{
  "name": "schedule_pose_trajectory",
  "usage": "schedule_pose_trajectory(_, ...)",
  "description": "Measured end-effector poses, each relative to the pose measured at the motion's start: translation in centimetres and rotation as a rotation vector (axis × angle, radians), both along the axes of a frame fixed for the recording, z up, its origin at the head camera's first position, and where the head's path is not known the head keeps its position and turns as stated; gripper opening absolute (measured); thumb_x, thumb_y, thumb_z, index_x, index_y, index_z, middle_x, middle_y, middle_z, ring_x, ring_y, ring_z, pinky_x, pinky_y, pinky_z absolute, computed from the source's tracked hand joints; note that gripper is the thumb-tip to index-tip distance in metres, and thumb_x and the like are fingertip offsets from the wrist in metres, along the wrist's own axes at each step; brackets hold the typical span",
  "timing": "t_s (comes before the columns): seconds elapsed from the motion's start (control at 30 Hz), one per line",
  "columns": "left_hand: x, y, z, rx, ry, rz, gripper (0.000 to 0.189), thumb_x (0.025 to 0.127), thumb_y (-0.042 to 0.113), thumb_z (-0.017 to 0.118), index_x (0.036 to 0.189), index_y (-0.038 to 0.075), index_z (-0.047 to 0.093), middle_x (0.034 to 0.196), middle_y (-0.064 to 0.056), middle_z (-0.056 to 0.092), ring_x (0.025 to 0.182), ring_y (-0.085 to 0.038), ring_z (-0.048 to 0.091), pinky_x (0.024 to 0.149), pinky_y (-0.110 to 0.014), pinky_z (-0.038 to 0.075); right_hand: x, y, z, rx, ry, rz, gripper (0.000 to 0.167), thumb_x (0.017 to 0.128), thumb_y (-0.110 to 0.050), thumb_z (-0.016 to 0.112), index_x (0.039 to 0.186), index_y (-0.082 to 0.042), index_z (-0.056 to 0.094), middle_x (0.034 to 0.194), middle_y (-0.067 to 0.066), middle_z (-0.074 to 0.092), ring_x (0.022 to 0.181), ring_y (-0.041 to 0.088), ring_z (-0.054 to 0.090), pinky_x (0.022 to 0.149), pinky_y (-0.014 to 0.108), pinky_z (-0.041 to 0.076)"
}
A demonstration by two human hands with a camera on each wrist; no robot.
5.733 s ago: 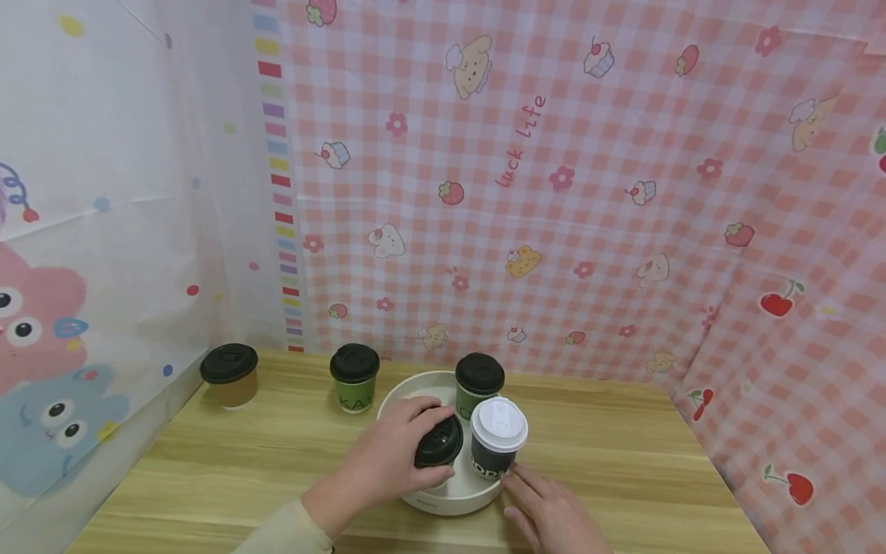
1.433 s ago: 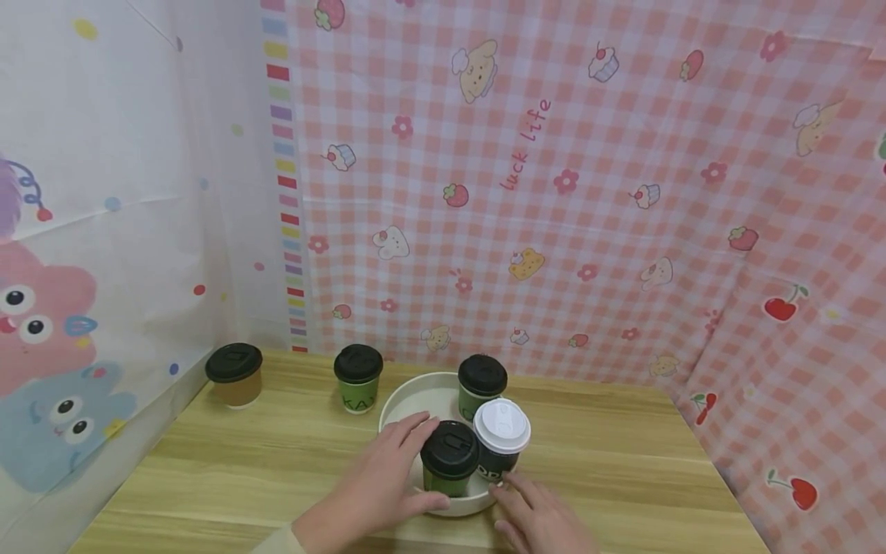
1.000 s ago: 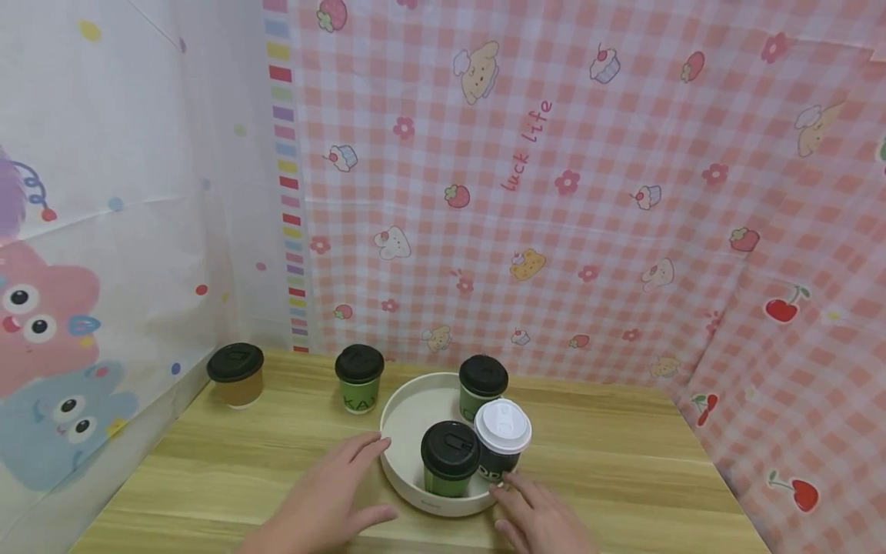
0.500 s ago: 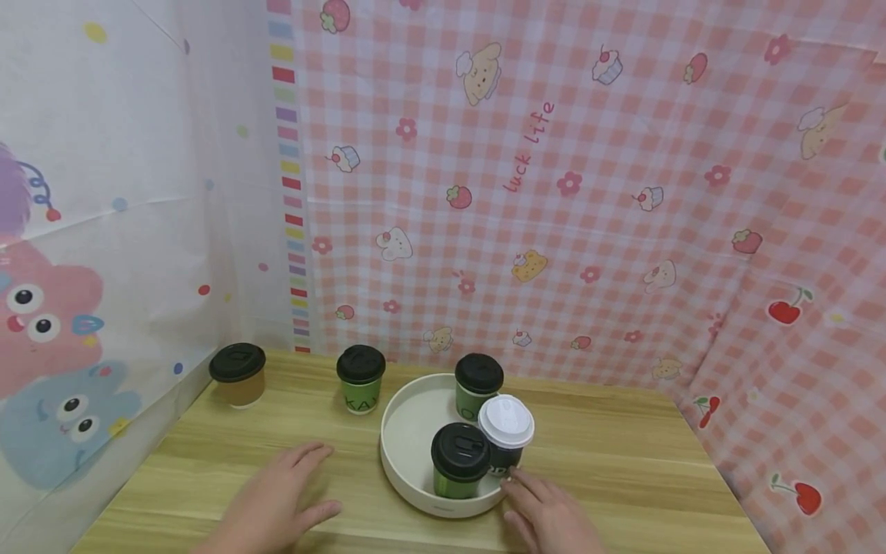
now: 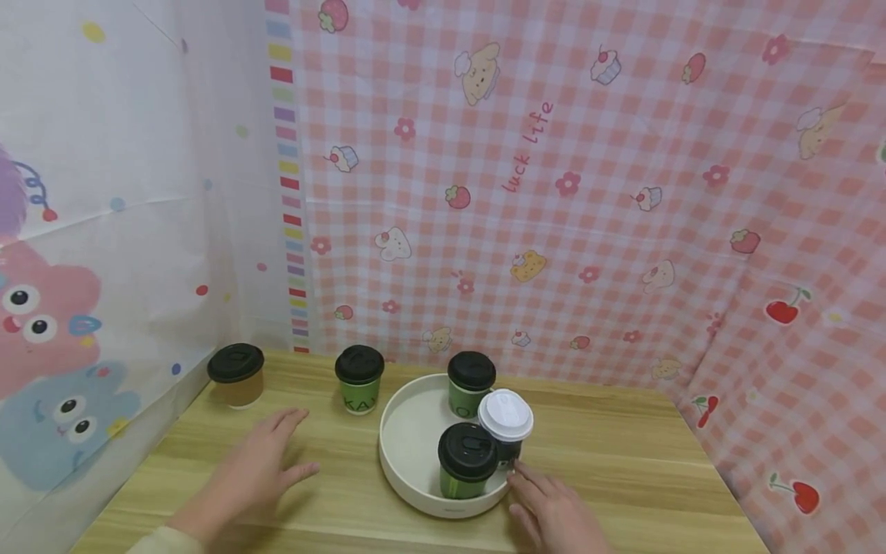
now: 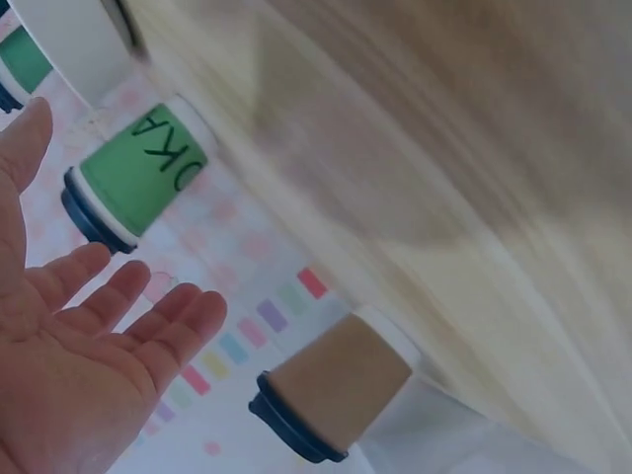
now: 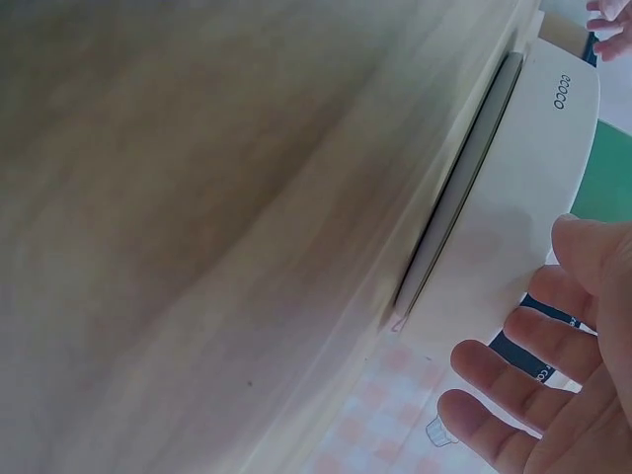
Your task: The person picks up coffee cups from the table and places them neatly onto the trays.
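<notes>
A round white turntable tray (image 5: 396, 471) carries three lidded paper cups: a green cup with a black lid (image 5: 467, 462) in front, another green cup (image 5: 471, 385) behind, and a dark cup with a white lid (image 5: 507, 422) at the right. My right hand (image 5: 559, 512) has its fingers at the tray's right front rim, close beside the dark cup; in the right wrist view they lie near the tray's side wall (image 7: 494, 207). Left of the tray, my left hand (image 5: 251, 473) hovers over the table with fingers spread and nothing held.
On the wooden table (image 5: 623, 446), a green cup with a black lid (image 5: 360, 382) stands left of the tray. A brown cup with a black lid (image 5: 237, 377) is farther left, near the white cloth wall. A pink checked cloth (image 5: 588, 231) hangs behind.
My left hand let go of the front green cup and withdrew left. The tray has turned counterclockwise: its front cup shifted right, the back cup left, with my right hand staying at the rim.
</notes>
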State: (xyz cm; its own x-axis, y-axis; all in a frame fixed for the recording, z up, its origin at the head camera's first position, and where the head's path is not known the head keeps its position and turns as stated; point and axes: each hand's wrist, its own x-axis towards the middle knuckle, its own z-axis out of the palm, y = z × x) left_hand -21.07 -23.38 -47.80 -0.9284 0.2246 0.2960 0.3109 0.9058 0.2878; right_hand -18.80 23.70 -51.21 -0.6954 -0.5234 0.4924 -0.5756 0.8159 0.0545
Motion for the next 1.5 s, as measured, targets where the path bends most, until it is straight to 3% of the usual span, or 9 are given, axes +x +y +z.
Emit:
schedule_pose_trajectory(0.17,-2.1,-0.2,0.7,0.017,0.029,-0.005,0.090,0.086,0.045,0.089,0.150,-0.005,0.052,0.147,-0.031,0.058,0.133,-0.052,0.059,0.107,-0.067,0.052,-0.1,0.1,0.1,-0.006,0.017,0.002,0.044,0.090,-0.027,0.085,0.131,-0.015,0.074,0.138,0.005,0.073,0.112,0.022,0.074,0.093,0.042,0.062)
schedule_pose_trajectory(0.33,-4.7,0.8,2.4,0.014,0.046,0.005,0.097,0.088,0.052,0.086,0.156,-0.003,0.045,0.151,-0.033,0.055,0.136,-0.055,0.056,0.111,-0.069,0.048,-0.3,0.3,0.2,-0.005,0.031,0.022,0.045,0.088,-0.025,0.085,0.131,-0.013,0.074,0.137,0.007,0.074,0.110,0.023,0.074,0.091,0.041,0.063)
schedule_pose_trajectory(0.6,-8.2,3.6,5.2,0.035,-0.021,-0.023,0.098,0.092,0.057,0.080,0.165,0.008,0.037,0.166,-0.027,0.041,0.149,-0.053,0.044,0.115,-0.072,0.042,-0.7,0.6,0.0,-0.005,0.051,0.032,0.045,0.088,-0.026,0.085,0.130,-0.012,0.075,0.135,0.008,0.075,0.106,0.025,0.074,0.089,0.043,0.062)
schedule_pose_trajectory(0.87,-10.6,5.4,5.6,0.026,-0.062,-0.026,0.097,0.092,0.062,0.078,0.166,0.012,0.039,0.166,-0.026,0.041,0.149,-0.054,0.044,0.117,-0.072,0.042,-1.1,0.4,0.6,0.002,0.055,0.028,0.044,0.088,-0.023,0.085,0.129,-0.010,0.076,0.134,0.009,0.075,0.108,0.025,0.075,0.090,0.044,0.062)
schedule_pose_trajectory(1.17,-11.8,5.9,5.3,-0.008,-0.109,-0.017,0.092,0.094,0.061,0.075,0.165,0.013,0.041,0.166,-0.029,0.040,0.149,-0.056,0.043,0.112,-0.075,0.044,-1.7,0.5,1.2,-0.051,-0.049,-0.036,0.042,0.092,-0.019,0.081,0.132,-0.010,0.074,0.134,0.014,0.074,0.114,0.032,0.075,0.096,0.050,0.062)
schedule_pose_trajectory(1.33,-12.1,6.0,5.1,-0.021,-0.116,-0.005,0.088,0.096,0.058,0.075,0.164,0.014,0.042,0.165,-0.027,0.042,0.148,-0.054,0.044,0.110,-0.073,0.047,-2.5,0.8,1.4,-0.062,-0.061,-0.075,0.041,0.092,-0.019,0.081,0.131,-0.009,0.073,0.129,0.016,0.075,0.111,0.035,0.075,0.095,0.051,0.062)
schedule_pose_trajectory(1.5,-12.3,6.2,4.9,-0.036,-0.136,0.009,0.080,0.098,0.052,0.075,0.163,0.016,0.045,0.164,-0.027,0.044,0.147,-0.054,0.045,0.109,-0.074,0.047,-2.7,0.9,1.5,-0.066,-0.134,-0.121,0.042,0.095,-0.021,0.079,0.135,-0.008,0.071,0.132,0.018,0.074,0.115,0.037,0.074,0.100,0.053,0.060)
